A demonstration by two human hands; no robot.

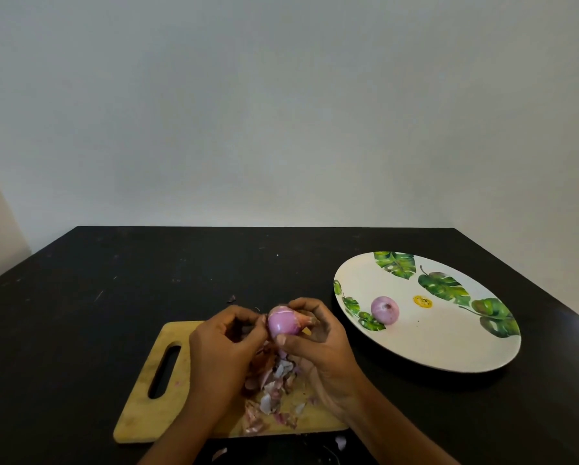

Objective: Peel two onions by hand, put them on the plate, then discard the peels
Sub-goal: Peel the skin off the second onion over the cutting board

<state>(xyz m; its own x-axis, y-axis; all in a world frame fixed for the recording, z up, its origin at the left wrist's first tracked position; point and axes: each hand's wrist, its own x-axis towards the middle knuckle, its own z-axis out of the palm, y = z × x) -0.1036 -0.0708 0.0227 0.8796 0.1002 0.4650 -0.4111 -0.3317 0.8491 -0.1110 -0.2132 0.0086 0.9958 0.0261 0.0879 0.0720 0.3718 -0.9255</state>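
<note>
A wooden cutting board (137, 421) lies on the black table (113, 263) — pale wall (281, 95) behind.

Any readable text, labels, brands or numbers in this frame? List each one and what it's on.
No readable text anywhere in the frame.
yellow spot on the plate: dark specks inside it, too blurred to read.
leaf prints on the plate: pattern only, no words.
cutting board, held onion, onion on the plate, table, wall: no markings.
</note>
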